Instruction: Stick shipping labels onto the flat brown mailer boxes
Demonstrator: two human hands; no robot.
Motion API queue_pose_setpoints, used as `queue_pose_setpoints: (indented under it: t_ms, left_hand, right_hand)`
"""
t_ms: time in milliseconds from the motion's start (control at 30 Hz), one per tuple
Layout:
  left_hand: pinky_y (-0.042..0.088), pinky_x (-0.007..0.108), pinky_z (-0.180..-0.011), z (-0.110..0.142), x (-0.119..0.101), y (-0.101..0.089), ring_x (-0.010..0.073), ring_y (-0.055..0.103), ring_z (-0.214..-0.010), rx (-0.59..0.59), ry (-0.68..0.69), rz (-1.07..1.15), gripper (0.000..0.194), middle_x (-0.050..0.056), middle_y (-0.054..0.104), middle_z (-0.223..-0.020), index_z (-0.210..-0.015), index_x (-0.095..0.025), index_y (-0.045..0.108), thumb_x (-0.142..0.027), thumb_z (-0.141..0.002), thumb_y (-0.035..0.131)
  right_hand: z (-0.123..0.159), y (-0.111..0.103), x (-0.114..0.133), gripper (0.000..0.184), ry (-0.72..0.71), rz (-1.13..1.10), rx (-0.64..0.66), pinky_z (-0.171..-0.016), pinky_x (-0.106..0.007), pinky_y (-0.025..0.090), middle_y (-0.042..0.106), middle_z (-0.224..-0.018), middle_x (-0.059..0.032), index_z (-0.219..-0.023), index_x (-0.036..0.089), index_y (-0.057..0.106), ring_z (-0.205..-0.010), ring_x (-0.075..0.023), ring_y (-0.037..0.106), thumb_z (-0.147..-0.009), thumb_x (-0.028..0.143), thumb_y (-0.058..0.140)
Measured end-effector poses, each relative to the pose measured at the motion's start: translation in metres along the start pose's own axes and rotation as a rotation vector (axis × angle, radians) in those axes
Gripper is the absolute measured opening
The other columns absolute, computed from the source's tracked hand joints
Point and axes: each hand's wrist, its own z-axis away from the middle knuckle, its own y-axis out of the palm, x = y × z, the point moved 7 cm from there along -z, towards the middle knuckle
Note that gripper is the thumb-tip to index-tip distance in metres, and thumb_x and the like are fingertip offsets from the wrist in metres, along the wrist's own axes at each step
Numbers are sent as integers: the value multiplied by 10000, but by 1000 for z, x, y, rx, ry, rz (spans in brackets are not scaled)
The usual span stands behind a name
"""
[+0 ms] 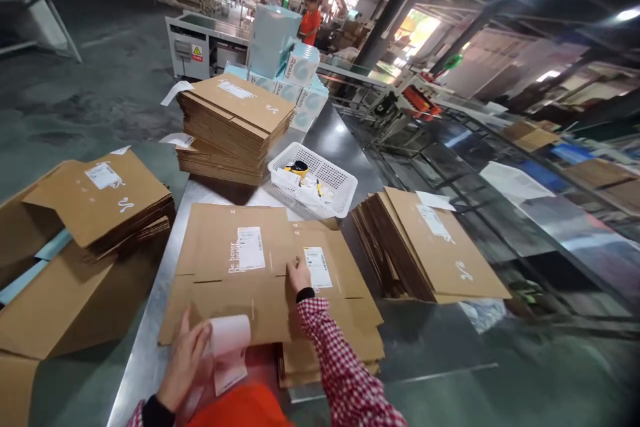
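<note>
My left hand (186, 355) is closed around a roll of white labels (230, 335), whose loose strip hangs down at the table's near edge. Its raised fingers come close to the near edge of a flattened cardboard box (225, 310), which carries a white label (251, 248) over printed lettering. At that box's right side, my right hand (299, 274) has its fingers curled and seems to pinch the edge. Underneath and to the right lies a stack of flattened boxes (350, 310); the top one bears another white label (319, 267) beside my right hand.
A white plastic basket (345, 180) with small items stands behind on the metal table (165, 280). Tall cardboard stacks rise at back left (235, 127) and right (430, 247). More flattened boxes (125, 193) lie over an open carton at left. A person in orange (311, 21) stands far back.
</note>
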Motion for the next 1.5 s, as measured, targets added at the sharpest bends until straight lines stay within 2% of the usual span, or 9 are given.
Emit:
queue_pose_setpoints:
  t_ms: [233,333,433,533,667,767,867,1067,1500]
  left_hand:
    - [331,483,-1105,7,-28,-9,237,500,-1254,151,55,178,448,152,544,-1344,-1117,-172,622,-455,-885,363]
    - [345,487,-1094,-2,-42,-33,240,505,-1246,105,72,175,443,140,561,-1326,-1138,-171,609,-450,-885,376]
    - [369,472,-1077,-9,-64,-53,251,526,-1220,56,96,159,458,128,590,-1295,-1128,-168,622,-471,-874,392]
    - [402,425,-1053,-12,-89,-68,251,544,-1195,21,131,146,475,113,618,-1259,-1130,-166,630,-488,-860,409]
    - [455,397,-990,-22,-101,-83,263,587,-1125,7,113,112,493,112,662,-1178,-1084,-160,648,-515,-855,393]
    - [424,457,-1012,-31,-89,-101,307,558,-1154,-123,53,21,582,183,616,-1220,-1103,-96,624,-546,-851,355]
    - [306,500,-1100,-24,-86,-114,325,380,-1326,-302,86,-76,626,205,421,-1422,-1250,-86,518,-543,-837,406]
    - [478,416,-948,-8,-95,-55,251,612,-1076,75,49,138,424,84,658,-1133,-1129,-210,548,-440,-776,598]
    - [522,375,-728,-37,-68,-52,253,675,-819,-100,-135,87,501,79,712,-905,-1077,-188,553,-605,-807,482]
  right_hand:
    - [-28,-220,-131,453,102,-32,-219,-996,-430,412,669,-1109,-162,-1090,104,654,-1104,-293,583,-713,274,470]
    - [-36,-260,-167,424,126,57,-252,-999,-446,407,665,-1108,-170,-1063,124,668,-1129,-307,571,-716,256,464]
    - [-33,-220,-151,371,62,70,-165,-1014,-466,394,658,-1123,-147,-1023,170,678,-1150,-309,553,-697,281,542]
    - [7,-129,-79,599,-133,-69,-14,-1085,-509,289,522,-1319,-171,-1183,158,594,-1288,-333,405,-631,366,698]
    - [131,22,53,1017,-548,-622,900,-1039,-454,365,483,-1363,-106,-1409,269,318,-1262,-264,444,-543,407,833]
    - [180,66,93,704,-465,-878,1044,-948,-411,434,602,-1156,-71,-1244,229,493,-1058,-221,574,-629,402,788]
    - [183,70,101,659,-330,-1027,991,-855,-352,463,617,-989,-23,-1202,226,491,-907,-175,595,-629,355,790]
    - [163,53,119,672,-272,-954,934,-672,-262,428,543,-731,54,-1210,234,494,-670,-117,529,-615,335,788]
    - [125,40,147,172,-535,-605,539,-709,-292,446,632,-759,-16,-746,207,673,-744,-162,573,-797,354,599]
